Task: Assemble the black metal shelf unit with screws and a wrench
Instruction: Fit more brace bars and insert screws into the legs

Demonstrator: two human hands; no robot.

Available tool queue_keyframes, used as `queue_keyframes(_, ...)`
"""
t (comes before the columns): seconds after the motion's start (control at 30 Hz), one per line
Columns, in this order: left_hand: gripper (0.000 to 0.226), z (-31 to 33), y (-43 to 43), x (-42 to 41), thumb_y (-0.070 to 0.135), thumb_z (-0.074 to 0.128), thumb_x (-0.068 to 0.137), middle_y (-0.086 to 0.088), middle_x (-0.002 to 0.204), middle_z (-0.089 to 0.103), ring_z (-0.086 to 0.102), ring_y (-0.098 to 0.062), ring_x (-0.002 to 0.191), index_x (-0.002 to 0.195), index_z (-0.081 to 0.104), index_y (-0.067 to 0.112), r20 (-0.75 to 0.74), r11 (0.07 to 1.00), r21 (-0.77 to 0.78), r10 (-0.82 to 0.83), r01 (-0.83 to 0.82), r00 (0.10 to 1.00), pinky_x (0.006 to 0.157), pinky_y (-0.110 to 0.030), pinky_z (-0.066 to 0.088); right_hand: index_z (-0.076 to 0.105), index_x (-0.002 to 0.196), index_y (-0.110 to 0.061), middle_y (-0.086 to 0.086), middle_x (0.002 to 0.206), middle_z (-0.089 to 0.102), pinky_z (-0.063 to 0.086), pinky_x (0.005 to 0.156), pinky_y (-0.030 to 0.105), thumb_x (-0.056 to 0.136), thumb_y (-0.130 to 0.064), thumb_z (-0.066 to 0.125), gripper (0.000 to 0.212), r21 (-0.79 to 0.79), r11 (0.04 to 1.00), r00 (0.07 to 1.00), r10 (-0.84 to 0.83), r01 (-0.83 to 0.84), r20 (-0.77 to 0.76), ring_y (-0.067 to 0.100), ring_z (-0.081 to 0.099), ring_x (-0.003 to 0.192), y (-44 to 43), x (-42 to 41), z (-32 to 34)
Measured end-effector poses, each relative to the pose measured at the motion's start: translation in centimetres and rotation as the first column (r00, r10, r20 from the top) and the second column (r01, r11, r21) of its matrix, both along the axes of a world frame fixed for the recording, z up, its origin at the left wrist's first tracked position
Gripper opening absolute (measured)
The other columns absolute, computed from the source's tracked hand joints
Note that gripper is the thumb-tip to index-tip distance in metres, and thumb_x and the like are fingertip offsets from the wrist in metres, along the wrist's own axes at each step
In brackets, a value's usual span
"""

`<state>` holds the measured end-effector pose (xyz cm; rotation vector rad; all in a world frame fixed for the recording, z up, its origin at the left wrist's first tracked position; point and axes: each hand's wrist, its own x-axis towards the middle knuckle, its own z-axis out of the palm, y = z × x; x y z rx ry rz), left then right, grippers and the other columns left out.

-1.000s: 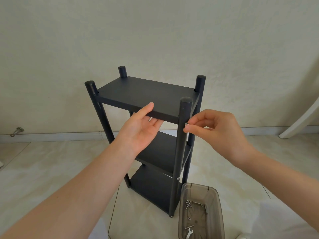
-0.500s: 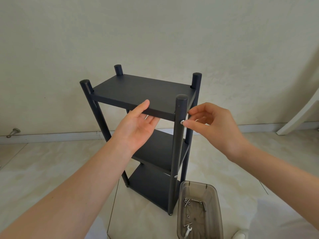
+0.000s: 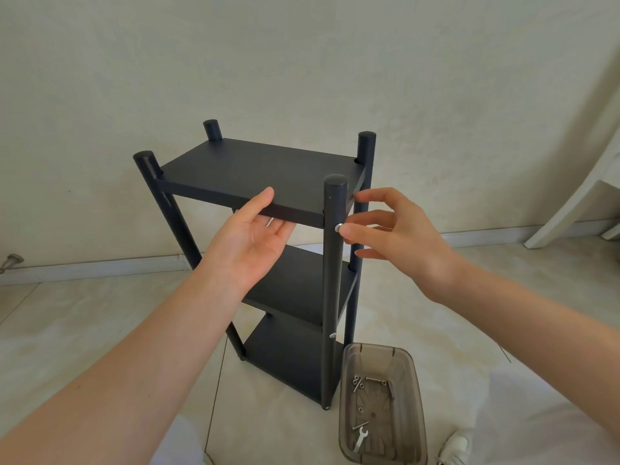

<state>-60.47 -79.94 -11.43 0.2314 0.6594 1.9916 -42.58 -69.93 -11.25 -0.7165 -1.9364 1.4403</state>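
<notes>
Since a moment ago the right hand (image 3: 399, 236) has given up its pinch. Its fingers, then bunched on the small silver screw (image 3: 338, 227), now fan out loose, and only the thumb tip rests against the screw head. That screw sits in the round front right post (image 3: 332, 297) of the black three-tier metal shelf unit (image 3: 255, 169), just under the top shelf. Its shaft lies level and points into the post, leftward from the right hand. Any further turning goes about that level axis, and the right hand is plainly the nearer one.

The left hand (image 3: 248, 243) lies flat and open as before, palm up, with straight fingers under the top shelf's front edge and the thumb on top of it.

The unit stands upright on the pale tiled floor (image 3: 100, 313), near the floor's far edge by the wall. Just beside the post's foot, a smoky clear plastic tray (image 3: 414, 374) holds loose screws (image 3: 358, 384) and the small silver wrench (image 3: 360, 437), which I'd guess is wanted next.
</notes>
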Motion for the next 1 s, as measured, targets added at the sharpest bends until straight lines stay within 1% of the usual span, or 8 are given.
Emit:
queue_keyframes(0.13, 0.061, 0.1, -0.2, 0.0, 0.003, 0.071, 0.074, -0.017, 0.117, 0.071, 0.07, -0.032, 0.105, 0.132, 0.054, 0.007, -0.025, 1.0, -0.007, -0.003, 0.003, 1.0, 0.082, -0.044, 0.06, 0.041, 0.132, -0.05, -0.009, 0.102, 0.069, 0.06, 0.081, 0.025, 0.088, -0.027, 0.073, 0.059, 0.058, 0.993, 0.995, 0.099, -0.099, -0.011, 0.007, 0.069, 0.093, -0.1, 0.3, -0.1)
queue_keyframes(0.27, 0.066, 0.1, -0.3, -0.1, 0.004, 0.071, 0.074, -0.017, 0.118, 0.07, 0.07, -0.031, 0.106, 0.136, 0.05, 0.009, -0.063, 1.0, -0.017, -0.004, 0.003, 0.998, 0.082, -0.043, 0.06, 0.052, 0.111, -0.06, -0.013, 0.105, 0.066, 0.059, 0.085, 0.027, 0.094, -0.022, 0.065, 0.044, 0.106, 0.983, 0.988, 0.155, -0.153, -0.017, 0.005, 0.066, 0.098, -0.5, 0.0, 0.2)
queue_keyframes(0.43, 0.07, 0.0, -0.2, 0.0, 0.006, 0.073, 0.072, -0.016, 0.118, 0.07, 0.07, -0.032, 0.106, 0.137, 0.049, 0.012, -0.047, 1.0, -0.02, 0.009, -0.01, 0.999, 0.082, -0.042, 0.06, 0.056, 0.109, -0.057, -0.007, 0.106, 0.067, 0.06, 0.085, 0.032, 0.092, -0.021, 0.067, 0.041, 0.065, 0.987, 0.988, 0.149, -0.146, -0.043, 0.01, 0.067, 0.101, -0.5, -0.1, 0.1)
queue_keyframes(0.6, 0.053, -0.1, -0.3, 0.1, 0.008, 0.071, 0.079, -0.017, 0.114, 0.072, 0.071, -0.032, 0.103, 0.129, 0.055, 0.008, -0.05, 1.0, -0.027, -0.001, -0.001, 0.999, 0.08, -0.043, 0.061, 0.058, 0.113, -0.052, -0.004, 0.107, 0.067, 0.06, 0.086, 0.034, 0.09, -0.022, 0.07, 0.039, 0.026, 0.989, 0.988, 0.143, -0.142, -0.049, 0.01, 0.067, 0.099, -0.5, 0.1, 0.2)
queue_keyframes(0.67, 0.053, -0.1, -0.3, 0.1, 0.008, 0.071, 0.078, -0.017, 0.114, 0.072, 0.071, -0.032, 0.102, 0.128, 0.055, 0.007, -0.043, 0.999, -0.033, 0.002, -0.003, 0.999, 0.079, -0.043, 0.061, 0.058, 0.117, -0.048, -0.004, 0.107, 0.068, 0.06, 0.086, 0.035, 0.089, -0.021, 0.071, 0.041, 0.027, 0.992, 0.991, 0.126, -0.125, -0.04, 0.01, 0.068, 0.097, -0.6, 0.1, 0.2)
queue_keyframes(0.77, 0.054, 0.0, -0.3, 0.2, 0.008, 0.072, 0.075, -0.017, 0.114, 0.072, 0.071, -0.032, 0.102, 0.126, 0.056, 0.007, -0.036, 1.0, -0.027, 0.0, -0.001, 0.999, 0.08, -0.043, 0.061, 0.052, 0.132, -0.041, -0.003, 0.106, 0.071, 0.059, 0.088, 0.035, 0.087, -0.019, 0.073, 0.054, 0.019, 0.991, 0.991, 0.13, -0.129, -0.034, 0.01, 0.069, 0.099, -0.5, 0.5, 0.1)
queue_keyframes(0.9, 0.043, 0.0, -0.4, 0.2, 0.008, 0.068, 0.085, -0.017, 0.113, 0.072, 0.072, -0.033, 0.101, 0.127, 0.056, 0.007, -0.024, 0.999, -0.043, 0.001, -0.002, 1.0, 0.079, -0.044, 0.061, 0.04, 0.141, -0.039, -0.01, 0.102, 0.075, 0.059, 0.086, 0.032, 0.088, -0.013, 0.073, 0.068, 0.065, 0.99, 0.992, 0.126, -0.127, 0.016, 0.013, 0.071, 0.096, 0.2, 1.4, -0.2)
queue_keyframes(1.0, 0.049, 0.0, -0.4, 0.2, 0.007, 0.07, 0.082, -0.018, 0.114, 0.072, 0.071, -0.033, 0.102, 0.129, 0.055, 0.007, -0.013, 0.999, -0.039, 0.009, -0.01, 1.0, 0.08, -0.044, 0.061, 0.053, 0.129, -0.03, -0.008, 0.098, 0.076, 0.057, 0.089, 0.036, 0.09, -0.008, 0.068, 0.048, 0.078, 0.995, 0.997, 0.061, -0.064, 0.039, 0.015, 0.071, 0.095, 1.1, 1.9, -1.2)
